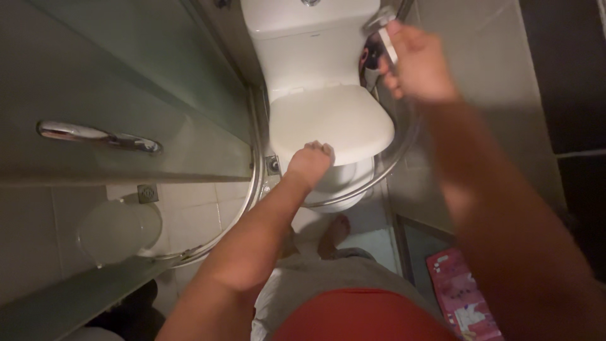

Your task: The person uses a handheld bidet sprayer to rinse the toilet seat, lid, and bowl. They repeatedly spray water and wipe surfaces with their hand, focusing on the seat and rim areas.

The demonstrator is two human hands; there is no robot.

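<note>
A white toilet (319, 76) is seen from above, its lid (328, 121) lowered flat over the bowl. The left hand (309, 161) is curled at the front edge of that lid, fingers folded under the rim, a grip that suits lifting or steadying the lid from its free end, away from the hinge. The right hand (416, 63) is raised beside the cistern and is closed around a metal spray nozzle (383, 28), the thumb laid along its lever; it is held high and off to the side, probably so that the head can be aimed down at the seat. A flexible metal hose (385, 169) is looped from that side around the front of the bowl, its slack hanging clear of the lid. To the left, the frosted glass shower door (126, 95) with its chrome handle (98, 137) is seen close against the toilet, which leaves only a narrow standing place on the tiled floor (202, 208). A red patterned mat (464, 297) is laid at the lower right, apart from the bowl.
</note>
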